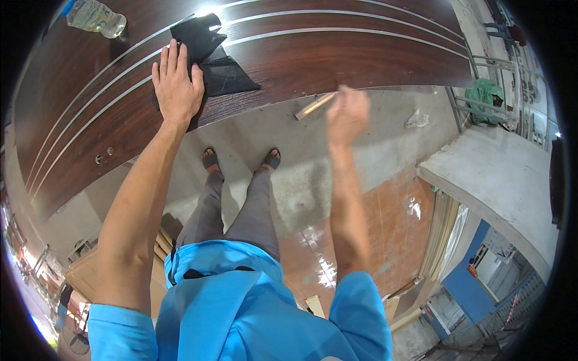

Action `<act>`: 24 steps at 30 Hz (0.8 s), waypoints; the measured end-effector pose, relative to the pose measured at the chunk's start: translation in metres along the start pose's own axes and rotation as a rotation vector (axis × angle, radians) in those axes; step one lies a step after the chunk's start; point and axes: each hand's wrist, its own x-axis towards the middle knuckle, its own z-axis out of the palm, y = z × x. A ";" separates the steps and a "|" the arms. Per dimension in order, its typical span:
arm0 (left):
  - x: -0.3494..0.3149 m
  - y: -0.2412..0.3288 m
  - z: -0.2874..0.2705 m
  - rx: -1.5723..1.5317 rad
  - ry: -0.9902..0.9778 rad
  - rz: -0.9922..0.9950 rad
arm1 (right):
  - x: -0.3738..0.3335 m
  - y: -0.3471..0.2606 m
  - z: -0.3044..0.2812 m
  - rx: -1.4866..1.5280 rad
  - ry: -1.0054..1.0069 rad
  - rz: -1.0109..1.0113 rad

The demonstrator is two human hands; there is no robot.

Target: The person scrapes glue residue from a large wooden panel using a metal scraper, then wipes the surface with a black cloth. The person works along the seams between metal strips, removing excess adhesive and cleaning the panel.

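Note:
A long dark red-brown wood-grain panel (337, 60) with thin silver strips runs across the far part of the view. My left hand (177, 84) lies flat on its surface, fingers stretched out, over part of a crumpled black cloth (226, 75). More of that cloth spreads beyond the fingertips and to the right. Over the panel's near edge is my right hand (348, 114), smeared by motion, so its fingers and anything in them cannot be made out. A light wooden strip (314, 107) shows sharply just left of it, below the panel edge.
A clear bottle with a blue cap (96, 18) stands on the panel at far left. Two holes (104, 155) pierce the panel's near left. A crumpled clear plastic scrap (417, 119) lies on the floor. To the right are a green bag (484, 99) and a pale ledge (494, 174).

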 end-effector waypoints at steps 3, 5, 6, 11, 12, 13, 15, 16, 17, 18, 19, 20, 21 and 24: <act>0.001 0.001 0.000 -0.004 -0.011 -0.012 | -0.026 -0.010 0.008 0.125 -0.115 -0.063; 0.001 0.001 0.000 -0.002 0.002 0.002 | -0.028 -0.007 0.008 0.283 -0.141 -0.140; 0.002 0.001 -0.001 0.019 -0.034 -0.017 | -0.027 -0.007 0.007 0.200 -0.078 -0.035; -0.001 -0.001 -0.001 -0.016 -0.001 0.006 | -0.005 -0.015 0.000 -0.026 0.014 0.125; 0.000 0.000 0.000 -0.009 0.006 0.011 | -0.004 -0.011 0.002 0.062 -0.043 0.011; -0.001 0.000 0.000 -0.016 0.000 0.001 | -0.016 -0.025 0.006 0.134 -0.082 -0.017; 0.001 0.001 -0.002 -0.024 -0.003 -0.005 | -0.034 -0.041 0.012 0.215 -0.125 -0.049; 0.003 0.003 -0.002 -0.009 -0.005 0.001 | -0.045 -0.033 0.017 0.222 -0.128 -0.052; 0.003 0.004 -0.004 0.008 -0.006 0.005 | -0.051 -0.023 0.019 0.218 -0.161 -0.010; 0.003 0.004 -0.005 0.045 -0.052 -0.019 | -0.039 -0.004 0.016 0.169 -0.069 -0.001; 0.003 0.003 -0.005 0.018 -0.010 0.001 | -0.014 0.021 0.011 0.108 -0.009 0.054; 0.002 0.003 -0.005 0.008 -0.013 -0.002 | -0.002 0.033 0.007 0.046 0.061 0.131; 0.001 0.003 -0.004 0.000 -0.026 -0.008 | -0.003 0.034 0.009 0.036 0.024 0.084; 0.000 0.001 -0.002 0.019 -0.034 0.003 | -0.021 -0.001 0.024 0.067 -0.052 0.001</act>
